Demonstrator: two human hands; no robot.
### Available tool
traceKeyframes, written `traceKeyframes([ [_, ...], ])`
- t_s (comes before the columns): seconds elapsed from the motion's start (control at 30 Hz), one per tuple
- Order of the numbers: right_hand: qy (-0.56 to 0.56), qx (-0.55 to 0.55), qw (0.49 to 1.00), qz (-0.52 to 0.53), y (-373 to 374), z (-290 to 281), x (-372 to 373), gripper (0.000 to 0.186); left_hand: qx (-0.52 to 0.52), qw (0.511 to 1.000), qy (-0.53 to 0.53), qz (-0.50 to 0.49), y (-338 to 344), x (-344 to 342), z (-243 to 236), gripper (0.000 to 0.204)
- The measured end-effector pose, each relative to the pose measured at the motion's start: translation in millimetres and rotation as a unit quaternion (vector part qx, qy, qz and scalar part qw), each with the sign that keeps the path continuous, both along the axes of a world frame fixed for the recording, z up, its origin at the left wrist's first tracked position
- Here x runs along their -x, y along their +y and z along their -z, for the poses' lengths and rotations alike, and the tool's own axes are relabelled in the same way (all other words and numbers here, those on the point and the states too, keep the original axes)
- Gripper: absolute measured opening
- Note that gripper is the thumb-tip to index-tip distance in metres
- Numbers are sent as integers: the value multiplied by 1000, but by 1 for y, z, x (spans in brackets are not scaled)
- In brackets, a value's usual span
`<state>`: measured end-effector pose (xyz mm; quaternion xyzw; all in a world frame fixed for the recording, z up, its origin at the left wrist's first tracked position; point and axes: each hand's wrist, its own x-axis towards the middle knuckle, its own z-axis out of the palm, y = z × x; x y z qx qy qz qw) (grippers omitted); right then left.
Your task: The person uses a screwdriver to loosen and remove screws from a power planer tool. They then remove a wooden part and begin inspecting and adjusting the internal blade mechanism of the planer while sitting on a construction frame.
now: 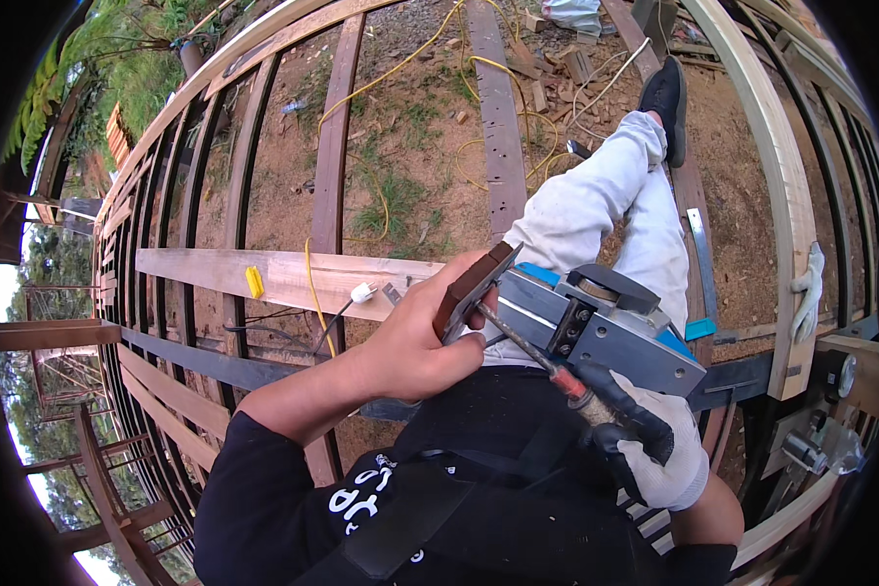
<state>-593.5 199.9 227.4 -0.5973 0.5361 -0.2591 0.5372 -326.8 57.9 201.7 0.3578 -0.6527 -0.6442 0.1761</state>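
My bare left hand (422,337) grips a reddish-brown block (471,285) with a flat grey metal plate along one side. In my right hand (659,449), which wears a white glove with black fingertips, is a screwdriver (523,342) with a worn red handle. Its shaft runs up and left to the plate side of the block; whether the tip touches is hidden by my left fingers. On my lap rests a power planer (635,347), its grey metal sole and cutter slot facing up, with blue body parts showing at its edges.
A yellow tool (254,282) lies on a wooden beam (186,264), near a white plug (362,293) and a yellow cord (310,278). At right are a square with a teal stock (699,329) and a white glove (808,293) on a beam. Bare soil shows between open joists.
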Motion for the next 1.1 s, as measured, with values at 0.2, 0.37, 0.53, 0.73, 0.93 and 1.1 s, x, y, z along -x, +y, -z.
traceKeyframes([
  [0.2, -131, -197, 968, 84, -13, 1, -1, 58, -21, 999, -17, -23, 10, 0, 26, 68],
  [0.37, 323, 258, 908, -74, -7, 8, -11, 58, -24, 999, -20, -26, 4, 2, 36, 67],
  [0.53, 316, 243, 913, -83, -20, -1, -6, 57, -76, 995, -19, -62, 2, 6, 44, 65],
  [0.73, -242, -279, 922, 114, -21, -1, 11, 57, -120, 992, 42, -27, -3, 0, 41, 66],
  [0.93, -141, -136, 980, 23, -21, 7, -1, 57, -113, 993, 23, -7, 1, 5, 29, 70],
  [1.1, -49, -35, 998, -10, -32, 9, -4, 56, -81, 995, 39, -36, 0, 0, 41, 68],
])
